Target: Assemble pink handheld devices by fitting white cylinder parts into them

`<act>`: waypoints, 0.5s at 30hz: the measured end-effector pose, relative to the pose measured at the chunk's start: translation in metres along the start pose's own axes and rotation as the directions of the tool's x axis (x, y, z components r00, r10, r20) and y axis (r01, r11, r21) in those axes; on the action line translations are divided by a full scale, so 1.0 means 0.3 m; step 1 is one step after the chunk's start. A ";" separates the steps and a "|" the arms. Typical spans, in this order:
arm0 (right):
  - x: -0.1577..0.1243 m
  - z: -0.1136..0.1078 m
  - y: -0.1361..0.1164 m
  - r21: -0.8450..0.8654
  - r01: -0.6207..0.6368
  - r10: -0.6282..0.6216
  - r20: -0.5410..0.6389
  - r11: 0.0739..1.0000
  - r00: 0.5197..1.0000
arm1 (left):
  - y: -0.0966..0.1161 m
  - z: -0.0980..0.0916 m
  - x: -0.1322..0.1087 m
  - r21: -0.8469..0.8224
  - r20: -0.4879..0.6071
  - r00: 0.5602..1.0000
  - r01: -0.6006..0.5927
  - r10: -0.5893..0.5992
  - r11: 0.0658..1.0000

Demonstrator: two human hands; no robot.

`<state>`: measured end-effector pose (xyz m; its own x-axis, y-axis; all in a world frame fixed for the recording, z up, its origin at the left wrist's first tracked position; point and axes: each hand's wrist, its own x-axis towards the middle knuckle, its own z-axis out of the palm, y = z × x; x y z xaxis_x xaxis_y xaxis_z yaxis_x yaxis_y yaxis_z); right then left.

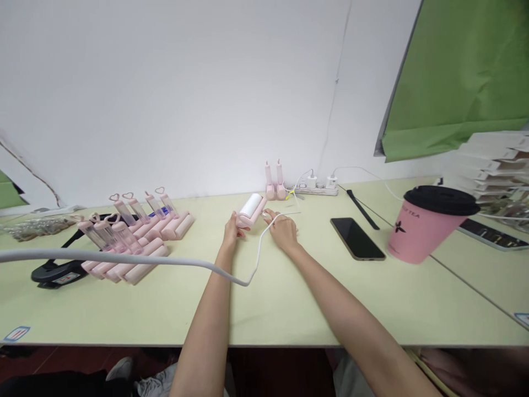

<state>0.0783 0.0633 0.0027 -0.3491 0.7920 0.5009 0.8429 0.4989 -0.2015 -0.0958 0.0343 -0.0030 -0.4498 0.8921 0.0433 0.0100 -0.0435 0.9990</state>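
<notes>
My left hand [231, 230] is closed around a small pink device [259, 211] with a white cylinder [250, 204] along its top, held tilted just above the table. Close by on its right, my right hand [284, 230] has its fingers pinched on the end of a white cable [261, 242]. The cable's tip is near the device, and I cannot tell whether it touches. From the left edge the cable sweeps across in front of my left forearm. Two similar pink devices [275, 190] stand upright by the wall, behind my hands.
Several pink devices with clear tubes [136, 242] stand in rows at left, beside a black strap-like item [58, 273]. Rightward are a power strip [316, 190] with chargers, a black strip [362, 209], a phone [357, 239], a pink cup [425, 229] and stacked white boxes [491, 165].
</notes>
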 end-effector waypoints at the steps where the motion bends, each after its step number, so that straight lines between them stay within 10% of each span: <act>1: 0.001 -0.005 -0.011 -0.018 -0.004 0.004 -0.015 1.000 1.000 | 0.004 -0.004 0.004 -0.030 0.002 1.000 0.022 -0.022 0.999; 15: 0.014 -0.048 0.041 -0.032 0.077 -0.070 0.176 0.997 0.982 | 0.014 -0.017 -0.036 0.014 0.066 0.996 -0.062 0.061 0.998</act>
<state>0.0931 0.0676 0.0145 -0.4737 0.8046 0.3582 0.8263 0.5467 -0.1354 -0.0956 0.0222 0.0007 -0.3883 0.9156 0.1048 0.0500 -0.0926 0.9944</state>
